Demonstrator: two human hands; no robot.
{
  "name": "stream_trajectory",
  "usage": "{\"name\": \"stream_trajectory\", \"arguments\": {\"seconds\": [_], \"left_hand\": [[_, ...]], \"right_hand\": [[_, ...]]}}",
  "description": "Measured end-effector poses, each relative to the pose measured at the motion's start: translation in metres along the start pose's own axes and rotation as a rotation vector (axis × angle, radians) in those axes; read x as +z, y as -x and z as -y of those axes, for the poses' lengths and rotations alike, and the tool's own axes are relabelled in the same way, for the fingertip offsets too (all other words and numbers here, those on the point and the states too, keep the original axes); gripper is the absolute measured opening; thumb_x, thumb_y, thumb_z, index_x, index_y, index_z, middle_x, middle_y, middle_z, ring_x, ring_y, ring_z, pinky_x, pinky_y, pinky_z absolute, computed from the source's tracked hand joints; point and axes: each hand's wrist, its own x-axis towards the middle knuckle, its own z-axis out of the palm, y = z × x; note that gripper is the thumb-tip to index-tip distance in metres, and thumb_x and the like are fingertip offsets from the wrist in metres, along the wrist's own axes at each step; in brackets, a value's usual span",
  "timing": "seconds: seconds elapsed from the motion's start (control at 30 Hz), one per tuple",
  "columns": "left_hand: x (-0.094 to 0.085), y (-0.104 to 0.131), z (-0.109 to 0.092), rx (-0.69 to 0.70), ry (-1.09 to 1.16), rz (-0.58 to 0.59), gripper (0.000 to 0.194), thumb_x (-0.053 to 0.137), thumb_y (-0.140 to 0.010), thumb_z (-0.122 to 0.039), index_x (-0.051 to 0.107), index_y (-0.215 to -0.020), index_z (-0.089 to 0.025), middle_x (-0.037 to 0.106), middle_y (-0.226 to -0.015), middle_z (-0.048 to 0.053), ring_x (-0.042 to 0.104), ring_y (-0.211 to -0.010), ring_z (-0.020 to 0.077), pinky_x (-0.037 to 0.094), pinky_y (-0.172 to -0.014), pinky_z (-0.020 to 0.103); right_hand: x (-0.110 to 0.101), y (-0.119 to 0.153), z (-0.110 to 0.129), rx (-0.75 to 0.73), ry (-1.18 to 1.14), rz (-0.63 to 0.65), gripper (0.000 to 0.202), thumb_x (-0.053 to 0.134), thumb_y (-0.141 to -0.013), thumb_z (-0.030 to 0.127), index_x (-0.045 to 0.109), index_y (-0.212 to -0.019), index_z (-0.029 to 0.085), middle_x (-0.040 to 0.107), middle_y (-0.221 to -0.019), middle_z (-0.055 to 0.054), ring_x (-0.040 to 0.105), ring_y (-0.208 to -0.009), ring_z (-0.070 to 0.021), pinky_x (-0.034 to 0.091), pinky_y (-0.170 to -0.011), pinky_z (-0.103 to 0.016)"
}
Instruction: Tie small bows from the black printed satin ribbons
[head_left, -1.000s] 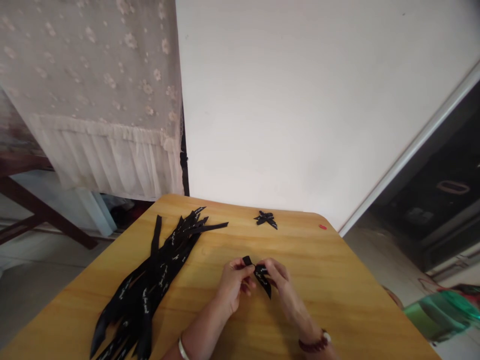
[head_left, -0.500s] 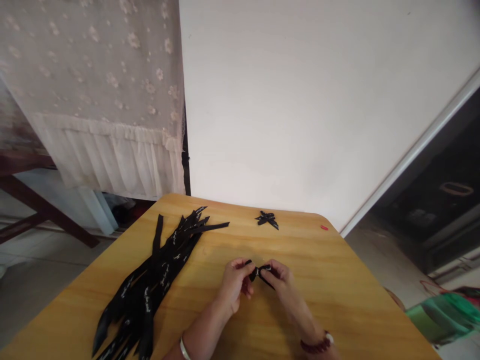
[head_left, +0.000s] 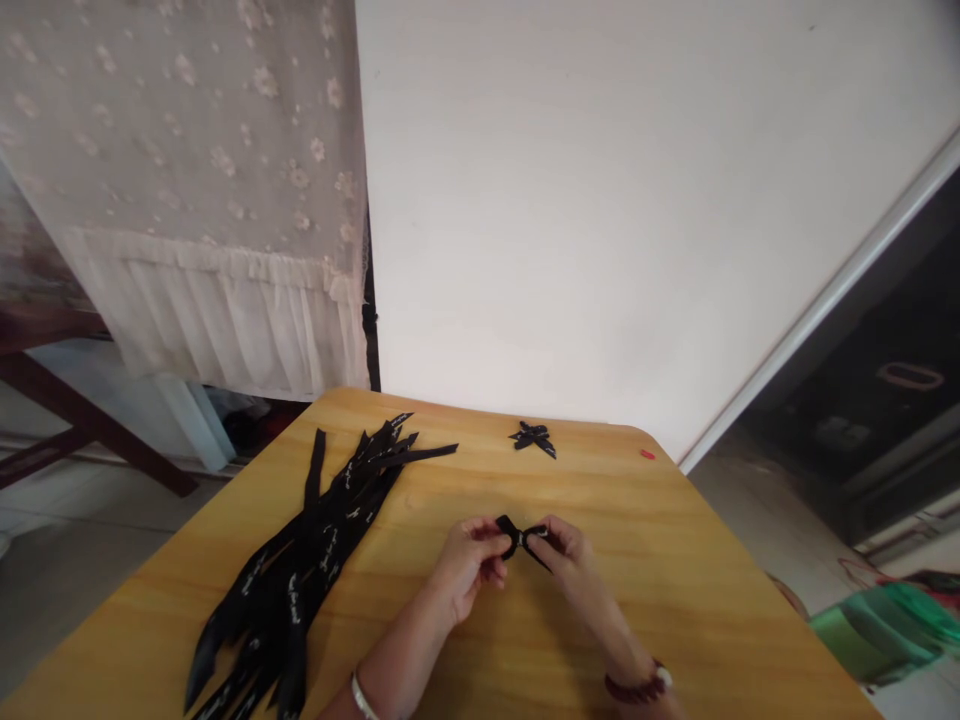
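Between my two hands is a black ribbon bow [head_left: 520, 539] with white lettering at its knot. My left hand [head_left: 474, 560] pinches the bow's left loop between thumb and fingers. On the other side, my right hand [head_left: 566, 553] grips the right loop, its fingertips covering part of it. A pile of black ribbon strips [head_left: 322, 540] with white script lies on the table to the left of my hands. Farther back, another black ribbon bow [head_left: 534, 437] rests on the wood near the wall.
The wooden table [head_left: 637, 560] stands against a white wall panel [head_left: 600, 200]. A small red piece [head_left: 647, 454] lies near its back right corner. A floral lace curtain [head_left: 225, 180] hangs at the left, and a green bag [head_left: 877, 630] is beyond the right edge.
The bow's loops are spread a little wider, with the left loop standing up more and the hands slightly farther apart. The ribbon pile and the other bow lie as before.
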Motion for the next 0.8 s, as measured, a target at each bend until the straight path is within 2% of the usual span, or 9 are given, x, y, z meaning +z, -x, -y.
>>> {"name": "stream_trajectory", "arguments": {"seconds": [0.1, 0.3, 0.57, 0.67, 0.8], "left_hand": [[0.0021, -0.0005, 0.0042, -0.010, -0.010, 0.039, 0.020, 0.067, -0.051, -0.017, 0.054, -0.066, -0.012, 0.050, -0.048, -0.005, 0.047, -0.032, 0.0054, 0.034, -0.027, 0.014], [0.0042, -0.0017, 0.0070, 0.019, 0.007, 0.037, 0.022, 0.068, -0.051, -0.019, 0.052, -0.064, -0.012, 0.049, -0.048, -0.005, 0.050, -0.035, 0.0073, 0.037, -0.028, 0.015], [0.0018, -0.0011, 0.0012, 0.040, 0.100, -0.063, 0.020, 0.069, -0.050, -0.018, 0.053, -0.060, -0.012, 0.050, -0.046, -0.004, 0.047, -0.036, 0.0056, 0.034, -0.028, 0.014], [0.0012, -0.0011, -0.0008, 0.046, 0.125, -0.085, 0.019, 0.069, -0.049, -0.016, 0.053, -0.059, -0.012, 0.050, -0.045, -0.005, 0.046, -0.035, 0.0050, 0.033, -0.028, 0.013], [0.0010, -0.0007, -0.0009, 0.050, 0.113, -0.086, 0.017, 0.068, -0.051, -0.016, 0.054, -0.059, -0.012, 0.048, -0.042, -0.006, 0.044, -0.032, 0.0045, 0.031, -0.026, 0.014]], "right_hand": [[0.0019, -0.0003, -0.0017, -0.022, 0.030, 0.008, 0.017, 0.058, -0.063, 0.030, 0.052, -0.054, 0.017, 0.046, -0.048, 0.005, 0.040, -0.048, -0.0099, 0.031, -0.047, -0.021], [0.0049, -0.0005, -0.0046, -0.034, 0.031, 0.020, 0.018, 0.058, -0.064, 0.030, 0.050, -0.054, 0.017, 0.045, -0.049, 0.005, 0.041, -0.049, -0.0098, 0.031, -0.047, -0.020], [-0.0010, 0.0034, 0.0025, -0.016, 0.031, 0.019, 0.035, 0.044, -0.075, 0.043, 0.055, -0.057, 0.016, 0.053, -0.055, 0.000, 0.049, -0.057, -0.0138, 0.037, -0.055, -0.022], [-0.0013, 0.0033, 0.0023, -0.023, 0.047, 0.046, 0.032, 0.048, -0.073, 0.042, 0.055, -0.056, 0.016, 0.053, -0.053, 0.000, 0.048, -0.054, -0.0133, 0.036, -0.053, -0.023], [0.0009, 0.0010, -0.0021, -0.036, 0.071, 0.020, 0.024, 0.056, -0.066, 0.035, 0.051, -0.052, 0.017, 0.050, -0.047, 0.003, 0.044, -0.047, -0.0111, 0.035, -0.049, -0.022]]}}
